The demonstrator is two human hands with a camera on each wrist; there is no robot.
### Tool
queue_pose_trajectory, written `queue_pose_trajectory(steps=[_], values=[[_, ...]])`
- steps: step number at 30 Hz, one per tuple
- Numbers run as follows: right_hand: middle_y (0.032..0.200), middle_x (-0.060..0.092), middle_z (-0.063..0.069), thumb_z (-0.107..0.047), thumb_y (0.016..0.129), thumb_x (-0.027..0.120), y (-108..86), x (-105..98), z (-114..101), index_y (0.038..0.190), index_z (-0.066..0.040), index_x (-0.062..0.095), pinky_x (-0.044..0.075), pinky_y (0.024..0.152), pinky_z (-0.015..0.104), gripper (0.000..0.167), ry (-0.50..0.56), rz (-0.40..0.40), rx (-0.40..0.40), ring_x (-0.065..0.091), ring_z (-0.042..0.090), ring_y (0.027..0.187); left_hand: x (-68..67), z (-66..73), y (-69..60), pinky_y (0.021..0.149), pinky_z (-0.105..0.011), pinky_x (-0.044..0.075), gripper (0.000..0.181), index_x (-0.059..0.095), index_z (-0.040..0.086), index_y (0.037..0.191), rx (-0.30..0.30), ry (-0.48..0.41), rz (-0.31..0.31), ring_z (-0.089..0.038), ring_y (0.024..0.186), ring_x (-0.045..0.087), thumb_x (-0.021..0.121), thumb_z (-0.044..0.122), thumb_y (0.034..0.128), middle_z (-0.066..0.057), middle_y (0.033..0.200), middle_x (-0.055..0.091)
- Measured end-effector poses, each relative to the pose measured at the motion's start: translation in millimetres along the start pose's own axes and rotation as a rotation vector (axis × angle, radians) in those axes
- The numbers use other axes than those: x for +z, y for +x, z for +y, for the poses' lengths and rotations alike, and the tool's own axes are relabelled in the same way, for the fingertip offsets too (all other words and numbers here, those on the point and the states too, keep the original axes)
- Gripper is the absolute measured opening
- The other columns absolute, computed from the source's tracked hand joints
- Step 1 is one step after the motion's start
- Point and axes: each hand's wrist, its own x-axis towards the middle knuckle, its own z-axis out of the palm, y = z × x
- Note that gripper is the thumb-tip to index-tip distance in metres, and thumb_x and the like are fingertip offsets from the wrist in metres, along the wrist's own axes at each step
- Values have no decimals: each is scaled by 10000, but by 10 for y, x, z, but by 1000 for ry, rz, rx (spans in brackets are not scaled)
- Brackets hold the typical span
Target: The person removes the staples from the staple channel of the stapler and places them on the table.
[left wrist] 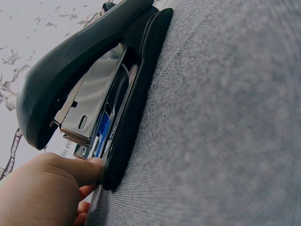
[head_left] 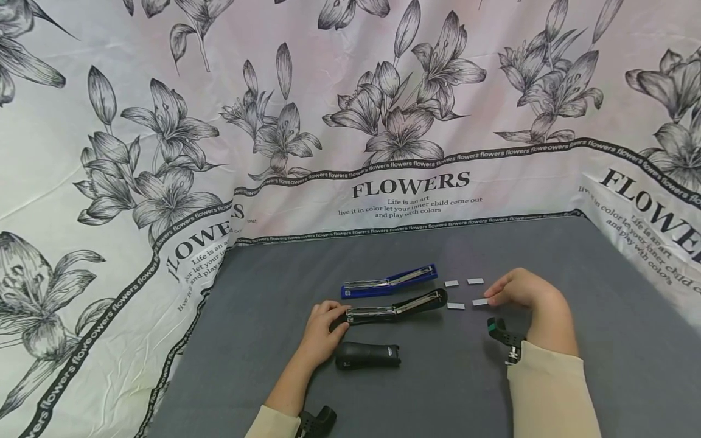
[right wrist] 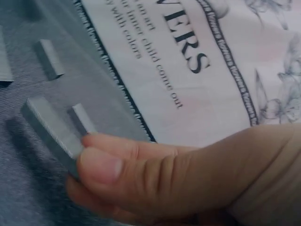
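Only the right wrist view shows ridges on the strip, which the right hand, wrist bent, pinches right of the open black stapler. Its free end points left, long axis left-right across the bench; the left hand grips the stapler's left end, thumb near.

Left sleeve and right sleeve both plain cream, ending well back from the fingers. Left wrist camera: black, rounded end. Right wrist camera: black, bent shape, green patch on end nearest fingers, silvery bits beside the sleeve.
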Motion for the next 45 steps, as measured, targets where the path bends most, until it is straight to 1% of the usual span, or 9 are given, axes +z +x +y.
queue_pose_trajectory(steps=[6, 10, 14, 18, 22, 27, 33, 38, 45], values=[[884, 726, 57, -31, 872, 771, 37, 66, -45, 959, 33, 784, 482, 731, 396, 109, 24, 12, 76, 588, 204, 803, 4, -1, -21, 891, -468, 443, 357, 707, 72, 1303, -19, -31, 1, -233, 1038, 498, 735, 98, 949, -56, 1197, 618], [767, 683, -10, -21, 871, 758, 39, 131, -54, 868, 1, 774, 449, 633, 325, 28, 21, 24, 116, 539, 161, 681, -22, 10, -97, 934, -520, 444, 382, 685, 71, 1334, -55, -94, -6, -276, 1111, 513, 724, 99, 955, -87, 1264, 619], [750, 659, -5, -27, 869, 751, 40, 186, -53, 830, -34, 770, 438, 626, 334, 44, -32, 29, 116, 523, 166, 653, -108, 21, -240, 937, -463, 459, 389, 657, 66, 1356, -111, -217, -33, -271, 1104, 536, 704, 102, 972, -79, 1270, 616], [755, 635, 9, -64, 889, 727, 43, 201, -101, 806, -47, 751, 441, 636, 353, 88, -85, 39, 103, 529, 181, 687, -246, 10, -426, 866, -345, 477, 333, 663, 68, 1321, -105, -351, -128, -224, 991, 567, 665, 99, 990, -41, 1146, 646], [745, 568, 30, -175, 934, 688, 29, 190, -242, 735, -68, 671, 409, 615, 364, 227, -159, 120, 78, 484, 193, 683, -348, -20, -574, 851, -330, 461, 306, 695, 131, 1279, -16, -354, -256, -175, 994, 540, 681, 185, 978, 22, 1133, 660], [826, 585, 74, -280, 965, 675, -64, 249, -447, 802, -59, 656, 404, 620, 387, 275, -234, 207, 10, 493, 228, 714, -376, -22, -619, 899, -362, 419, 351, 730, 291, 1174, 53, -210, -290, -88, 1020, 497, 838, 374, 851, 184, 1134, 630], [954, 691, 106, -271, 985, 693, -293, 363, -810, 1023, -13, 739, 501, 727, 486, 264, -240, 337, -122, 620, 275, 834, -342, 12, -580, 842, -379, 353, 239, 731, 313, 990, 86, -99, -291, -42, 907, 485, 889, 326, 812, 233, 1009, 588], [925, 674, 45, -211, 987, 708, -433, 575, -1183, 1058, -45, 752, 511, 719, 445, 186, -232, 404, -274, 612, 212, 808, -293, 40, -521, 829, -342, 319, 197, 729, 290, 978, 95, -88, -288, -48, 886, 471, 869, 297, 840, 216, 1009, 572], [937, 654, -33, -173, 931, 777, -406, 1082, -1539, 1049, -108, 774, 532, 707, 339, 134, -286, 427, -476, 623, 113, 801, -268, 76, -456, 827, -327, 315, 194, 742, 267, 978, 110, -104, -274, -50, 897, 481, 871, 257, 834, 203, 1032, 585]])
